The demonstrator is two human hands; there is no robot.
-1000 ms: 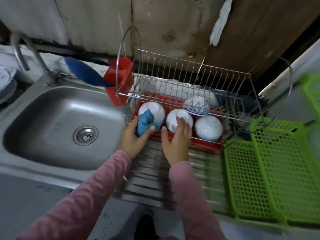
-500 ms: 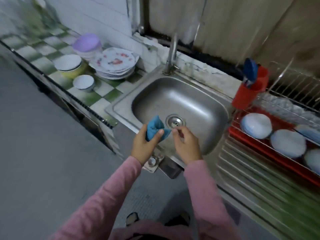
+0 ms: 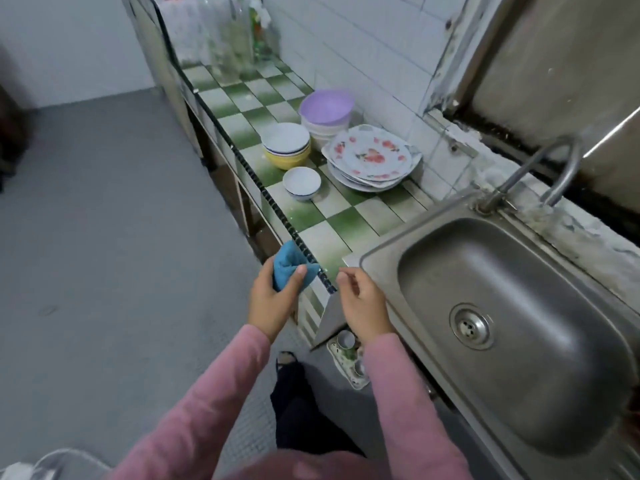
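Over front edge of green-and-white checked tile surface (image 3: pixel 346 216) | left hand (image 3: pixel 273 301) fingers clamped on bunched blue cloth (image 3: pixel 289 271), likely ready for wiping | right hand (image 3: pixel 363 306) fingers loosely curled, empty, likely free to grab small white bowl (image 3: pixel 301 183)

Left hand (image 3: pixel 273 306) grips a blue cloth (image 3: pixel 289 268); right hand (image 3: pixel 363 306) loosely curled at its three o'clock, beside the sink (image 3: pixel 381 252)

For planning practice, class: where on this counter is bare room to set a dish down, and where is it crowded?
Bare checkered tiles lie between the small white bowl and the sink, just past the left hand gripping the blue cloth. More lie between the purple bowl and the bottles. Crowded: stacked bowls and floral plates between.
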